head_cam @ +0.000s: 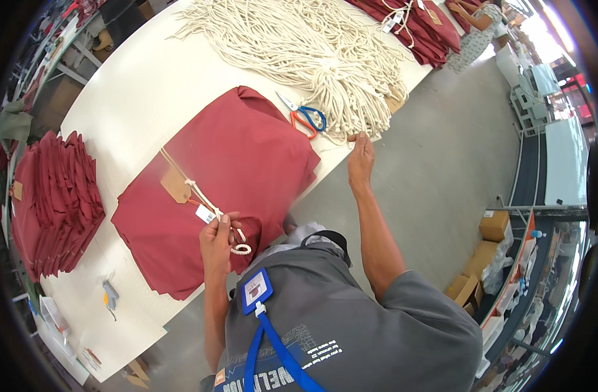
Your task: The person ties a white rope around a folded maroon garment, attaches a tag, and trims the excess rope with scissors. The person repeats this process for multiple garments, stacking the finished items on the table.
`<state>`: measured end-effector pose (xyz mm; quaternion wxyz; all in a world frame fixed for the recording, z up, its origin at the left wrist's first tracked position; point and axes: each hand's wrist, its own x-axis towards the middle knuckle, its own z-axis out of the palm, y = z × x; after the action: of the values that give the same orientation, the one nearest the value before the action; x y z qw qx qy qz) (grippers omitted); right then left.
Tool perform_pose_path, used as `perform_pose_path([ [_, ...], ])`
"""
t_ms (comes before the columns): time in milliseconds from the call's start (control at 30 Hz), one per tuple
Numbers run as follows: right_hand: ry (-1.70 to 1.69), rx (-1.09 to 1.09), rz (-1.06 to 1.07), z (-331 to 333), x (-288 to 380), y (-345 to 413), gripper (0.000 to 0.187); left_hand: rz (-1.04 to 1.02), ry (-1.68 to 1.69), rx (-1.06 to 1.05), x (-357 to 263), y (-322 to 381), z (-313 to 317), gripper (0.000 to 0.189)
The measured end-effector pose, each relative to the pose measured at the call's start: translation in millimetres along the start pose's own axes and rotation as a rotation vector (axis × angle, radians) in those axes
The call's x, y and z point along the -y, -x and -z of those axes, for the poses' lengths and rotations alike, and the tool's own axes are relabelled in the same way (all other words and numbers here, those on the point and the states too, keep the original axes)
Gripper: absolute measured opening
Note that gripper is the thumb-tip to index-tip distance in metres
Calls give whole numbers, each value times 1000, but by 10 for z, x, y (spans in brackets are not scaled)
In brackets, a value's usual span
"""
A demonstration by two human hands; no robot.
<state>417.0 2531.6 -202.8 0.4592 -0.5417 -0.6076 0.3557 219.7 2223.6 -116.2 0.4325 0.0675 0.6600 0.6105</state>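
Stacked dark red fabric pieces [230,142] lie before me on the white table. With its thumb and fingers, my left hand [218,237] pinches a knotted cream cord [206,196] over the stack's near part; the cord's looped end curls beside the hand. A brown cardboard tag [176,185] and a white barcode tag [205,213] are attached by the cord. My right hand [361,157] is raised at the table's edge, touching or just beside the knotted ends of a large bundle of cream cords [328,73]; whether it grips one is unclear. Scissors [306,117] with blue and orange handles lie between fabric and bundle.
A pleated pile of red fabric [59,206] stands at the left. Near it lie a grey tagging gun [110,294] and a white container [54,316]. More red fabric with cords [426,29] is at the far end, beside another person [475,34]. Cardboard boxes [480,255] stand at right.
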Motion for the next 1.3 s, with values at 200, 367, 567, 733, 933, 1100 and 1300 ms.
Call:
perform_pose_path([
  [200, -384, 130, -355, -118, -448, -52, 34, -26, 32, -100, 114, 32, -136, 30],
  [367, -456, 166, -502, -192, -663, 103, 28, -38, 48, -114, 184, 56, -232, 31],
  [567, -258, 152, -475, -237, -741, 150, 19, -63, -13, -86, 24, 48, -219, 31],
  [733, 162, 124, -6, -250, -757, 254, 19, -101, 0, -83, -16, 89, -223, 31],
  [933, 454, 120, 266, -214, -753, 311, 20, -64, -28, -19, -8, 139, -298, 29],
  [1100, 484, 146, 297, -229, -803, 275, 19, -83, -131, 14, -95, 185, -412, 31],
  [1300, 288, 236, 291, -167, -250, 293, 13, -90, -276, 63, -119, 232, -392, 34],
])
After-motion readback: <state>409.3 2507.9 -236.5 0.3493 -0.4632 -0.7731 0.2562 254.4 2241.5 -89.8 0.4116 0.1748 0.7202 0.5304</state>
